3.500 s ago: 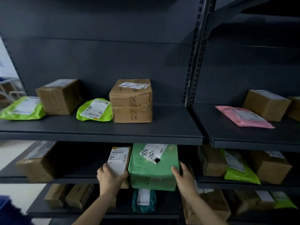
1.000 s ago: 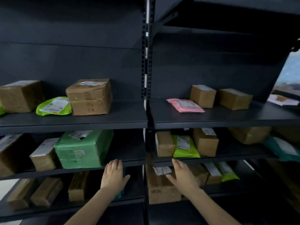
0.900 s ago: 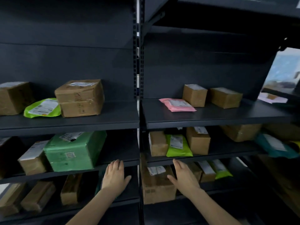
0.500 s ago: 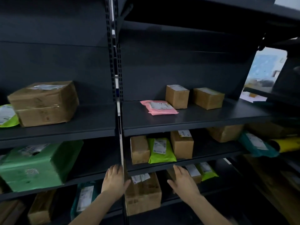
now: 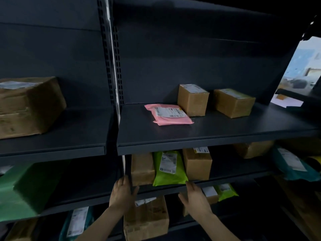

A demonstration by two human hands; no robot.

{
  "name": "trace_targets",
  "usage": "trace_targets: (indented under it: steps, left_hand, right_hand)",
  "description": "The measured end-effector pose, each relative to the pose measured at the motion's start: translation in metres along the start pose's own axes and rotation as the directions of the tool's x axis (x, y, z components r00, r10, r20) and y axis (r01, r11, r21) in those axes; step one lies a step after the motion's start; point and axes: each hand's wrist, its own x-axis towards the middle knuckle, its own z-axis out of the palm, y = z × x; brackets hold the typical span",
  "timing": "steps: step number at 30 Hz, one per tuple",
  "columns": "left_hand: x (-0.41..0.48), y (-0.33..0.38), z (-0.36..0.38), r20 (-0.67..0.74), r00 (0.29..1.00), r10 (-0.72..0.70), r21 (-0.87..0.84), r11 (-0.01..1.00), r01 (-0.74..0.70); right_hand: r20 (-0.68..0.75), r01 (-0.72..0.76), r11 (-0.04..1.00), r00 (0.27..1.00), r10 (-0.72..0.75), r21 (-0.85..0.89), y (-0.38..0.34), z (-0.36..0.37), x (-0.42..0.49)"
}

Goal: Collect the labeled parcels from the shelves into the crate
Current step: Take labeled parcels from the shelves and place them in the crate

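Dark shelves hold labeled parcels. On the upper right shelf (image 5: 217, 134) lie a pink mailer (image 5: 169, 114) and two brown boxes (image 5: 192, 100) (image 5: 233, 102). Below stand a brown box (image 5: 142, 168), a lime-green mailer (image 5: 169, 168) and another box (image 5: 198, 164). My left hand (image 5: 122, 193) and my right hand (image 5: 195, 199) reach up in front of the middle shelf edge, fingers straight, holding nothing. The right hand is just under the lime mailer. No crate is in view.
A big brown box (image 5: 29, 106) sits upper left, a green box (image 5: 22, 188) below it. A carton (image 5: 146, 218) and a teal mailer (image 5: 76, 221) lie on the lowest shelf. A teal mailer (image 5: 291, 164) is far right. A slotted upright (image 5: 112, 66) divides the bays.
The view has swung right from the left bay to the right bay. My hands let go of the green box and now hover empty before the right bay's middle shelf.
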Motion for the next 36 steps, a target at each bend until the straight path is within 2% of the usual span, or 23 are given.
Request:
trace_targets:
  steps: [4, 7, 11, 14, 18, 21, 25, 28, 31, 34, 36]
  left_hand:
    - [0.017, -0.003, 0.005, 0.046, 0.995, -0.088, -0.138, 0.986, 0.093]
    - [0.029, 0.001, 0.007, 0.08, 0.993, -0.09, -0.173, 0.979, 0.103]
    - [0.043, 0.004, 0.015, 0.105, 0.982, -0.157, -0.364, 0.913, 0.185]
    - [0.055, 0.009, 0.02, 0.124, 0.969, -0.215, -0.534, 0.808, 0.248]
    - [0.066, 0.012, 0.028, 0.197, 0.942, -0.27, -0.744, 0.585, 0.323]
    - [0.072, 0.014, 0.031, 0.234, 0.93, -0.284, -0.82, 0.455, 0.346]
    - [0.074, 0.016, 0.035, 0.223, 0.939, -0.261, -0.876, 0.37, 0.311]
    - [0.068, 0.024, 0.032, 0.179, 0.946, -0.269, -0.901, 0.343, 0.268]
    - [0.059, 0.031, 0.028, 0.142, 0.961, -0.238, -0.898, 0.378, 0.226]
    - [0.046, 0.037, 0.025, 0.159, 0.957, -0.244, -0.888, 0.388, 0.247]
    - [0.036, 0.036, 0.023, 0.157, 0.951, -0.266, -0.855, 0.445, 0.266]
  right_hand:
    - [-0.008, -0.049, 0.999, 0.999, 0.049, -0.021, 0.006, 0.012, 0.022]
    - [-0.01, -0.077, 0.996, 0.997, 0.076, -0.047, 0.009, 0.018, 0.039]
    - [0.01, -0.088, 0.995, 0.996, 0.089, -0.055, 0.014, 0.024, 0.061]
    - [-0.008, -0.062, 0.998, 0.998, 0.062, -0.028, 0.018, 0.031, 0.073]
    - [-0.041, -0.031, 0.999, 0.999, 0.029, -0.03, 0.02, 0.038, 0.083]
    - [-0.051, -0.005, 0.999, 0.999, 0.003, -0.034, 0.02, 0.037, 0.09]
    - [-0.065, 0.012, 0.998, 0.998, -0.008, 0.065, 0.023, 0.035, 0.093]
    - [-0.031, -0.005, 0.99, 0.999, 0.01, 0.141, 0.024, 0.035, 0.089]
    - [-0.05, 0.008, 0.973, 0.999, 0.003, 0.23, 0.025, 0.033, 0.079]
    - [-0.097, 0.035, 0.956, 0.995, -0.007, 0.29, 0.027, 0.031, 0.066]
    - [-0.126, 0.051, 0.949, 0.992, -0.012, 0.31, 0.029, 0.028, 0.058]
